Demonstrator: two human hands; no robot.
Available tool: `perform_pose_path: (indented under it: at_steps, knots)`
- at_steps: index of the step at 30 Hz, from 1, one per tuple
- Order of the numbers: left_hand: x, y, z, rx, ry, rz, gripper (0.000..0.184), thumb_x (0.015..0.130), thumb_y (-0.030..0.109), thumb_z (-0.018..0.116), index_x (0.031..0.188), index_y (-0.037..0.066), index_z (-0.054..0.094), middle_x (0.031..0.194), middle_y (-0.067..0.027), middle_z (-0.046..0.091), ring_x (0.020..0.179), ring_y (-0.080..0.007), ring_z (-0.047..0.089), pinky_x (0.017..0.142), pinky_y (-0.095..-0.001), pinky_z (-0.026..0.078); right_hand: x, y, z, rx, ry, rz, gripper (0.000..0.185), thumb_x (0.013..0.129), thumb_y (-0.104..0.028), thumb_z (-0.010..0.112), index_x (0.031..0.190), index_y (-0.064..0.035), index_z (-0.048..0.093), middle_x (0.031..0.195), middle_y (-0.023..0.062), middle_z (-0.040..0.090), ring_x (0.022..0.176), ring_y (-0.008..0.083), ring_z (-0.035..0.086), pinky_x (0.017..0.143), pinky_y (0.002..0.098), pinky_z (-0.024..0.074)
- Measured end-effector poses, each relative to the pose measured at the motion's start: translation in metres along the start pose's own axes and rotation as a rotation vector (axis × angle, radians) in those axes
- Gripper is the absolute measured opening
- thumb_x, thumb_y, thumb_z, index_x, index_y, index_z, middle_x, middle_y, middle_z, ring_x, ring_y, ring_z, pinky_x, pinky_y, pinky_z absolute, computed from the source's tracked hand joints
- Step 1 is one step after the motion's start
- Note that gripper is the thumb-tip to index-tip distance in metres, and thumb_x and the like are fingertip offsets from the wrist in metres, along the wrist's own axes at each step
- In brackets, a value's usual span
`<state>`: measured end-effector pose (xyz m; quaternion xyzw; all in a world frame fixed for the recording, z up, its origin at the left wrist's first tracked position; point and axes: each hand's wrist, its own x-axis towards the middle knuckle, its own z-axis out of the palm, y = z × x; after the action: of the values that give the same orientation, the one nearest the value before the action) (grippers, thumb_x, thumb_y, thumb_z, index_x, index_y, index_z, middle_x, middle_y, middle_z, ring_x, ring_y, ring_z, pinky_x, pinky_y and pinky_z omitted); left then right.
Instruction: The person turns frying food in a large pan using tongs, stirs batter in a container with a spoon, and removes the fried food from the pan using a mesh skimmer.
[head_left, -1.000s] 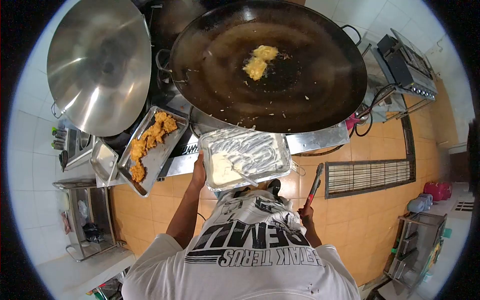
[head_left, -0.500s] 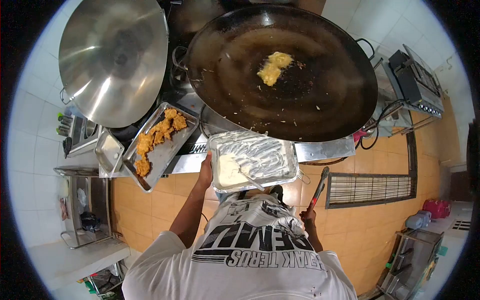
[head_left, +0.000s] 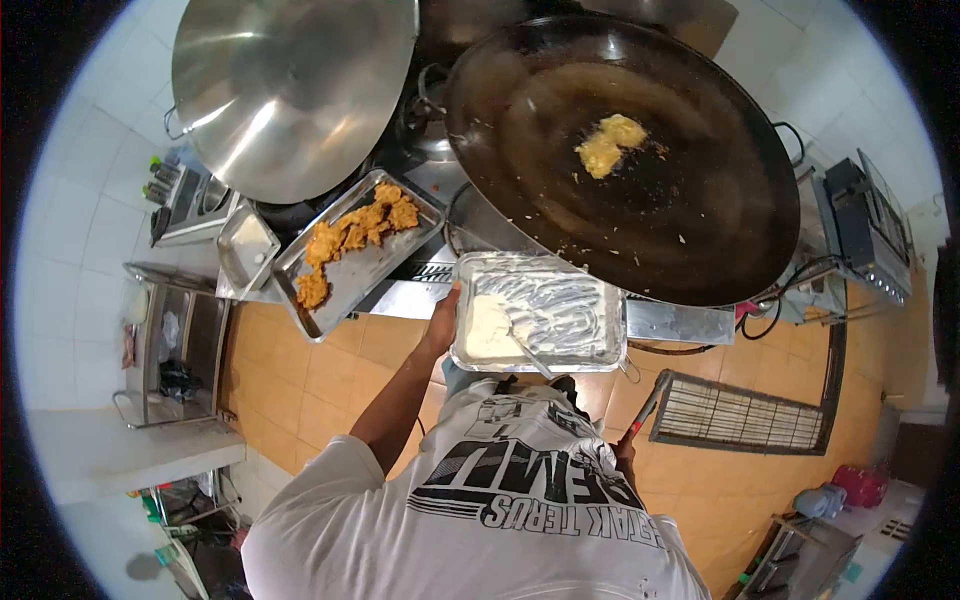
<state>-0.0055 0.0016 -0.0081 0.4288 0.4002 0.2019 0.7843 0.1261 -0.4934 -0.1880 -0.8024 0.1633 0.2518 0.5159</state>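
Observation:
My left hand (head_left: 443, 318) grips the left edge of a rectangular metal tray (head_left: 612, 350), its fingers partly hidden by the rim. Pale, creamy batter (head_left: 489, 326) pools at the tray's left and is smeared over the rest. A metal spoon (head_left: 531, 352) leans in it, handle toward me. Low at my right side, my right hand (head_left: 625, 455) is closed around a long dark utensil (head_left: 651, 400) with a red part near the fingers; its exact kind is unclear. Beyond the tray, a large wok (head_left: 720, 190) holds yellow battered pieces (head_left: 610, 146) in oil.
Left of the wok, a metal tray (head_left: 345, 285) holds browned fried pieces (head_left: 345, 240). A smaller metal tray (head_left: 247, 245) sits beside it. A big shiny metal pan or lid (head_left: 295, 110) stands behind them. A floor grate (head_left: 740, 412) lies at right.
The whole view has shifted, so the wok and trays appear further right. My left hand still holds the batter tray, and the right hand's utensil stays low at my side.

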Motion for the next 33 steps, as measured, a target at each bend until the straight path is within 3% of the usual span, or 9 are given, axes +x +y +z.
perform_pose_path:
  at_steps: [4, 5, 15, 18, 22, 24, 27, 30, 33]
  knots:
    - [-0.004, -0.003, -0.003, 0.044, 0.024, 0.016, 0.058, 0.093, 0.050, 0.042, 0.111, -0.003, 0.057, 0.099, -0.0093, 0.063, 0.086, -0.0150, 0.059, 0.079, -0.0284, 0.047, 0.001, -0.037, -0.016, 0.230, -0.030, 0.342, 0.076, 0.071, -0.074, 0.055, 0.083, 0.0002, 0.046, 0.050, 0.0083, 0.048, 0.035, 0.0156, 0.043, 0.034, 0.0264, 0.0322]
    - [-0.006, -0.002, -0.001, 0.043, 0.029, 0.001, 0.057, 0.093, 0.049, 0.042, 0.110, -0.003, 0.058, 0.098, -0.0090, 0.063, 0.085, -0.0147, 0.059, 0.078, -0.0284, 0.047, 0.011, -0.035, -0.016, 0.246, 0.012, 0.327, 0.082, 0.069, -0.076, 0.056, 0.092, 0.0023, 0.046, 0.050, 0.0096, 0.048, 0.034, 0.0148, 0.042, 0.033, 0.0253, 0.0298]
    - [0.012, -0.024, -0.011, -0.031, 0.023, 0.048, 0.054, 0.096, 0.045, 0.040, 0.109, -0.004, 0.059, 0.097, -0.0088, 0.063, 0.084, -0.0142, 0.058, 0.079, -0.0282, 0.046, 0.021, -0.067, -0.009, 0.250, 0.049, 0.289, 0.077, 0.071, -0.073, 0.055, 0.091, 0.0003, 0.047, 0.049, 0.0081, 0.047, 0.031, 0.0144, 0.038, 0.030, 0.0253, 0.0253]
    - [0.009, -0.020, -0.011, -0.018, 0.015, 0.002, 0.055, 0.096, 0.045, 0.039, 0.109, -0.004, 0.059, 0.098, -0.0094, 0.063, 0.085, -0.0143, 0.058, 0.079, -0.0282, 0.046, 0.017, -0.050, -0.001, 0.332, -0.069, 0.303, 0.071, 0.073, -0.070, 0.057, 0.089, -0.0027, 0.047, 0.049, 0.0079, 0.048, 0.032, 0.0154, 0.040, 0.030, 0.0263, 0.0277]
    - [-0.001, -0.003, -0.001, 0.025, 0.021, -0.025, 0.057, 0.095, 0.047, 0.039, 0.111, -0.005, 0.058, 0.099, -0.0101, 0.063, 0.086, -0.0150, 0.059, 0.080, -0.0282, 0.046, 0.017, -0.028, 0.008, 0.429, -0.079, 0.401, 0.061, 0.073, -0.061, 0.065, 0.092, -0.0060, 0.048, 0.057, 0.0102, 0.054, 0.041, 0.0215, 0.051, 0.041, 0.0339, 0.0419]
    - [-0.003, 0.000, 0.000, 0.122, 0.025, -0.013, 0.059, 0.095, 0.048, 0.039, 0.112, -0.005, 0.057, 0.099, -0.0104, 0.063, 0.087, -0.0155, 0.059, 0.080, -0.0283, 0.046, 0.053, 0.049, 0.010, 0.040, -0.106, -0.161, 0.063, 0.074, -0.059, 0.066, 0.096, -0.0030, 0.048, 0.063, 0.0127, 0.058, 0.045, 0.0221, 0.053, 0.044, 0.0359, 0.0431]
    - [-0.004, 0.004, 0.003, 0.101, 0.014, -0.036, 0.061, 0.094, 0.051, 0.038, 0.112, -0.005, 0.057, 0.100, -0.0102, 0.063, 0.088, -0.0156, 0.059, 0.082, -0.0285, 0.046, 0.028, 0.004, 0.006, 0.275, -0.106, 0.269, 0.064, 0.075, -0.060, 0.064, 0.096, -0.0020, 0.047, 0.062, 0.0135, 0.058, 0.043, 0.0212, 0.051, 0.040, 0.0326, 0.0406]
    - [0.000, -0.002, 0.000, 0.053, -0.001, -0.050, 0.062, 0.094, 0.051, 0.037, 0.113, -0.005, 0.057, 0.100, -0.0098, 0.063, 0.089, -0.0156, 0.059, 0.083, -0.0286, 0.046, -0.003, -0.033, 0.005, 0.293, -0.048, 0.329, 0.065, 0.075, -0.062, 0.062, 0.094, -0.0019, 0.046, 0.059, 0.0135, 0.056, 0.040, 0.0201, 0.049, 0.036, 0.0294, 0.0374]
    - [-0.006, 0.005, 0.000, 0.311, 0.067, -0.017, 0.062, 0.095, 0.052, 0.036, 0.112, -0.004, 0.057, 0.100, -0.0094, 0.063, 0.089, -0.0159, 0.059, 0.083, -0.0285, 0.046, -0.001, -0.038, 0.008, 0.338, -0.009, 0.316, 0.066, 0.074, -0.066, 0.060, 0.090, -0.0037, 0.045, 0.052, 0.0100, 0.049, 0.035, 0.0186, 0.044, 0.032, 0.0275, 0.0332]
